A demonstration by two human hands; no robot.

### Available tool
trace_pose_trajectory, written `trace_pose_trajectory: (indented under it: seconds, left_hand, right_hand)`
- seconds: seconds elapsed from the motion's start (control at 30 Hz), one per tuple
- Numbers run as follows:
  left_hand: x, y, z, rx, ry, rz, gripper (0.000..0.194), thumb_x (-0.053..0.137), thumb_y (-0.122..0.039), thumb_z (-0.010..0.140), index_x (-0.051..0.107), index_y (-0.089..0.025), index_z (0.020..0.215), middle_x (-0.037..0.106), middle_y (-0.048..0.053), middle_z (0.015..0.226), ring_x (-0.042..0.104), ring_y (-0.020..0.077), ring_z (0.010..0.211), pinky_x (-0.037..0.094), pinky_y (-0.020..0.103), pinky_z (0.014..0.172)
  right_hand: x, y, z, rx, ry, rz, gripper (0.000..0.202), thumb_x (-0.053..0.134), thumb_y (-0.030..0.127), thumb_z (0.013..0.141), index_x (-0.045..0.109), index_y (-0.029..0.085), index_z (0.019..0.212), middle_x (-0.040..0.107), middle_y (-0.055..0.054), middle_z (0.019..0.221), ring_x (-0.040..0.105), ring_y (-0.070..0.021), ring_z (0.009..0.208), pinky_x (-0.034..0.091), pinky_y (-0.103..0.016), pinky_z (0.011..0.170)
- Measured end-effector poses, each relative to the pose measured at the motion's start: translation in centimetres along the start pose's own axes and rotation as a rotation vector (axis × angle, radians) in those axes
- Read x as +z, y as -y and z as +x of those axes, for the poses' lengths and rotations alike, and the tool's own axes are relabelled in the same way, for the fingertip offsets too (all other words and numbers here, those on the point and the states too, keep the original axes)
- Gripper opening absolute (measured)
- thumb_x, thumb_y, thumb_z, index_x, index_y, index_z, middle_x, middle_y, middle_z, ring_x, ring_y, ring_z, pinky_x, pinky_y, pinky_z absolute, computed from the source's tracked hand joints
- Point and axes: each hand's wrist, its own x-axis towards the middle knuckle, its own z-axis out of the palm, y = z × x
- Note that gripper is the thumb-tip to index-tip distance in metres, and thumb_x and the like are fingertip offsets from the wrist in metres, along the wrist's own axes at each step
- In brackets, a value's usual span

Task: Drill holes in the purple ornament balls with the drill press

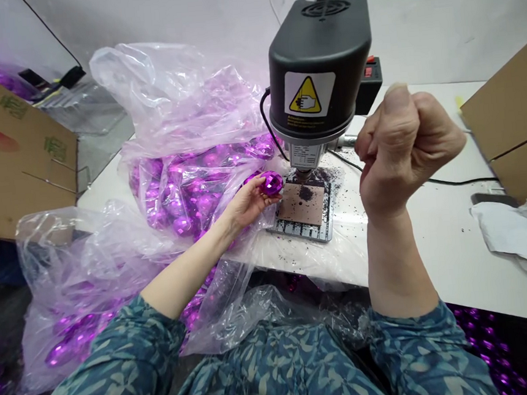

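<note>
My left hand [245, 204] holds a shiny purple faceted ball [271, 183] at the left edge of the drill press base plate [304, 209], just below the black drill press head [319, 63]. My right hand [399, 142] is raised to the right of the machine, fingers closed around its metal lever handle [348, 141], most of which is hidden by the fist. A brown board covered with dark shavings lies on the base plate.
A clear plastic bag [180, 143] full of purple balls lies left of the machine on the white table [437, 231]. More bagged balls [77, 337] sit lower left. Cardboard boxes stand at far left [5, 152] and right [514, 108]. Crumpled white paper [515, 231] lies at right.
</note>
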Motion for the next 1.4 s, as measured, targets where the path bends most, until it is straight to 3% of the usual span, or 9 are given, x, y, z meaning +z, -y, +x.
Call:
trace_pose_trajectory:
  seconds: [0.13, 0.23, 0.43, 0.5, 0.63, 0.9, 1.13, 1.4]
  left_hand:
    - [-0.1, 0.0, -0.1, -0.121, 0.034, -0.080, 0.029, 0.062, -0.044, 0.098, 0.069, -0.018, 0.109, 0.078, 0.013, 0.109, 0.075, 0.0260, 0.094, 0.064, 0.042, 0.080]
    - [-0.1, 0.4, -0.3, -0.117, 0.086, -0.013, 0.039, 0.069, -0.053, 0.095, 0.069, -0.017, 0.109, 0.078, 0.013, 0.106, 0.076, 0.0273, 0.096, 0.063, 0.039, 0.077]
    - [-0.1, 1.7, -0.4, 0.073, 0.143, 0.290, 0.063, 0.088, -0.042, 0.083, 0.063, -0.020, 0.137, 0.076, 0.010, 0.121, 0.073, 0.0272, 0.118, 0.057, 0.045, 0.108]
    - [-0.1, 2.2, -0.1, 0.118, 0.128, 0.340, 0.068, 0.092, -0.038, 0.078, 0.061, -0.019, 0.135, 0.075, 0.011, 0.124, 0.072, 0.0278, 0.121, 0.055, 0.047, 0.112]
    - [0.0, 3.1, 1.0, 0.136, 0.108, 0.345, 0.067, 0.097, -0.036, 0.071, 0.064, -0.016, 0.127, 0.075, 0.012, 0.122, 0.074, 0.0278, 0.114, 0.056, 0.048, 0.110]
    - [0.4, 4.1, 2.4, 0.214, 0.187, 0.383, 0.070, 0.095, -0.039, 0.078, 0.065, -0.015, 0.136, 0.076, 0.016, 0.130, 0.075, 0.0291, 0.117, 0.058, 0.049, 0.111]
    - [0.7, 5.0, 3.2, 0.312, 0.232, 0.528, 0.067, 0.095, -0.037, 0.078, 0.066, -0.014, 0.134, 0.078, 0.014, 0.126, 0.076, 0.0245, 0.104, 0.062, 0.039, 0.097]
    - [2.4, 5.0, 2.5, 0.578, 0.212, 0.827, 0.052, 0.091, -0.027, 0.080, 0.070, -0.016, 0.127, 0.072, 0.012, 0.124, 0.071, 0.0288, 0.117, 0.059, 0.043, 0.103]
  right_hand:
    - [-0.2, -0.2, -0.2, 0.036, 0.017, 0.000, 0.066, 0.066, 0.064, 0.096, 0.028, 0.024, 0.059, 0.029, 0.006, 0.050, 0.030, -0.0081, 0.043, 0.023, -0.033, 0.047]
    - [-0.2, -0.2, -0.3, 0.041, 0.005, -0.037, 0.067, 0.065, 0.067, 0.095, 0.027, 0.024, 0.060, 0.029, 0.006, 0.050, 0.030, -0.0084, 0.044, 0.025, -0.033, 0.047]
    - [-0.3, -0.2, -0.5, 0.052, 0.011, -0.071, 0.068, 0.062, 0.072, 0.094, 0.026, 0.025, 0.061, 0.029, 0.005, 0.053, 0.028, -0.0100, 0.047, 0.028, -0.034, 0.050]
    - [-0.3, -0.2, -0.5, 0.037, -0.009, -0.085, 0.067, 0.061, 0.072, 0.094, 0.026, 0.025, 0.061, 0.028, 0.005, 0.052, 0.028, -0.0107, 0.047, 0.028, -0.034, 0.050]
    - [-0.3, -0.3, -0.5, 0.030, -0.019, -0.163, 0.068, 0.057, 0.076, 0.093, 0.024, 0.025, 0.062, 0.027, 0.004, 0.052, 0.028, -0.0111, 0.047, 0.027, -0.035, 0.050]
    - [-0.3, -0.1, -0.4, -0.069, 0.040, -0.164, 0.062, 0.054, 0.065, 0.100, 0.023, 0.025, 0.064, 0.027, 0.005, 0.052, 0.027, -0.0105, 0.045, 0.026, -0.035, 0.048]
    - [-0.3, 0.1, -0.4, -0.086, 0.068, -0.121, 0.058, 0.054, 0.059, 0.101, 0.024, 0.024, 0.066, 0.026, 0.005, 0.055, 0.028, -0.0085, 0.046, 0.026, -0.033, 0.050]
    - [-0.1, 0.6, -0.3, -0.101, 0.031, -0.129, 0.060, 0.057, 0.062, 0.097, 0.025, 0.024, 0.063, 0.029, 0.006, 0.051, 0.030, -0.0076, 0.042, 0.025, -0.033, 0.048]
